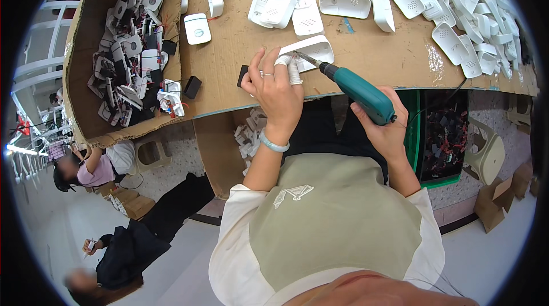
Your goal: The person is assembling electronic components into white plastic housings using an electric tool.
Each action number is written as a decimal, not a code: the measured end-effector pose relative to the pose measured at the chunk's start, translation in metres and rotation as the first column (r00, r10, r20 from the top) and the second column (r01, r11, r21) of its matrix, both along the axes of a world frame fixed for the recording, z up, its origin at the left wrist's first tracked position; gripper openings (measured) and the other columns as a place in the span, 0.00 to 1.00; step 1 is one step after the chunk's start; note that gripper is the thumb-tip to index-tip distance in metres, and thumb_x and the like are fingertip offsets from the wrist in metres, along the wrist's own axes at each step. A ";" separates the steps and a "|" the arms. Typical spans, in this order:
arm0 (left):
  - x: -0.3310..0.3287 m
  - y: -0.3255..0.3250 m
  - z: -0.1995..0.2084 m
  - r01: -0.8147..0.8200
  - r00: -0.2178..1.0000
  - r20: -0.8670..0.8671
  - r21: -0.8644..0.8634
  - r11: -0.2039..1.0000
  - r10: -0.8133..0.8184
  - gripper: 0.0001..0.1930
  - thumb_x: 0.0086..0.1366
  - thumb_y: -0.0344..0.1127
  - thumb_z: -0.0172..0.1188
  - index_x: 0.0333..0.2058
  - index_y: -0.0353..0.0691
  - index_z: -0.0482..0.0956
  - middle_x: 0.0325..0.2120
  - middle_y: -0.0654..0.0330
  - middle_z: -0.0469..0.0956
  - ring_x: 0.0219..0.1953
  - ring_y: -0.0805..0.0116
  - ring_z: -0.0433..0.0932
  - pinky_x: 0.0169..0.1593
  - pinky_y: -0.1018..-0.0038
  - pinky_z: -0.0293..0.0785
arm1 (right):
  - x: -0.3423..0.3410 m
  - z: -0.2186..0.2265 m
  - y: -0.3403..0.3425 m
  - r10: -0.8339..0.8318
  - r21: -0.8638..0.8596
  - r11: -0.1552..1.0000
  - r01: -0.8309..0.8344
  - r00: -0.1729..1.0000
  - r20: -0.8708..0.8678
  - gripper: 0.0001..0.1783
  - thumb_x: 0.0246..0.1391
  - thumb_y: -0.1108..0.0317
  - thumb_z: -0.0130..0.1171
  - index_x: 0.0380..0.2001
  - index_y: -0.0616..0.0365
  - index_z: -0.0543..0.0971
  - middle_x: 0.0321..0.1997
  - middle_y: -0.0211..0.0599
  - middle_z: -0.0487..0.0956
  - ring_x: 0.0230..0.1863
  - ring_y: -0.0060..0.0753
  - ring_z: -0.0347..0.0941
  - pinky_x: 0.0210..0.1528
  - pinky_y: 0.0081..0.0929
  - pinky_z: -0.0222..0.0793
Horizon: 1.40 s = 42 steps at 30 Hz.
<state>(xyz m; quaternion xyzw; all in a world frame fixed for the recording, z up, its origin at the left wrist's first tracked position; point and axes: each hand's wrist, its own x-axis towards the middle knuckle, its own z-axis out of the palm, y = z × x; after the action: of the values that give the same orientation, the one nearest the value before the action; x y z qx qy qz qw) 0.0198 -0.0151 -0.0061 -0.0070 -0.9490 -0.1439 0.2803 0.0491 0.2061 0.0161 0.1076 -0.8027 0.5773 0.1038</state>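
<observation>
My right hand (384, 120) is wrapped round a teal electric screwdriver (361, 93) with a black nose and a metal bit. The bit slants down to the left and reaches into an open white plastic housing (318, 50) at the table's front edge. My left hand (278, 92) has white tape round two fingers and holds the housing at its left end. What lies under the bit is too small to make out. A small black block (242, 76) lies just left of my left hand.
A cardboard box (86, 77) of wired white parts stands left. White housings (343, 2) lie across the cardboard-covered table (229, 86), heaped at far right. A square white unit (198, 29) lies near the box. A green crate (414, 134) stands below right. Two other people sit at left.
</observation>
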 end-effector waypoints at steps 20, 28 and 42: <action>-0.003 0.001 0.001 -0.037 0.999 -0.020 -0.004 0.999 0.036 0.07 0.51 0.24 0.66 0.31 0.34 0.81 0.51 0.60 0.81 0.61 0.53 0.70 0.55 0.54 0.55 | -0.005 0.000 -0.001 0.035 0.141 0.990 -0.032 0.999 -0.016 0.15 0.47 0.75 0.76 0.36 0.65 0.81 0.35 0.41 0.76 0.33 0.39 0.75 0.36 0.28 0.72; -0.003 0.001 0.002 -0.039 0.999 -0.006 -0.012 0.999 0.039 0.07 0.51 0.24 0.65 0.31 0.34 0.81 0.52 0.60 0.80 0.62 0.53 0.69 0.55 0.54 0.55 | -0.005 0.008 -0.001 0.060 0.219 0.974 -0.055 0.998 -0.014 0.15 0.46 0.76 0.75 0.36 0.64 0.80 0.36 0.40 0.76 0.34 0.41 0.76 0.37 0.30 0.72; -0.004 0.002 0.002 -0.024 0.999 -0.023 -0.021 0.999 0.024 0.07 0.50 0.24 0.66 0.30 0.33 0.80 0.52 0.58 0.80 0.62 0.52 0.69 0.54 0.53 0.55 | 0.016 0.017 0.019 -0.047 -0.029 0.998 0.048 0.998 0.035 0.15 0.49 0.74 0.76 0.37 0.66 0.81 0.39 0.38 0.79 0.36 0.30 0.76 0.39 0.24 0.71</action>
<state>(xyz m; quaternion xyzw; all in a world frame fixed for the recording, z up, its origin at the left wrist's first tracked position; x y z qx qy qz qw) 0.0162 -0.0132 -0.0045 -0.0001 -0.9472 -0.1305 0.2928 0.0647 0.2249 0.0334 0.0769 -0.7982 0.5881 0.1055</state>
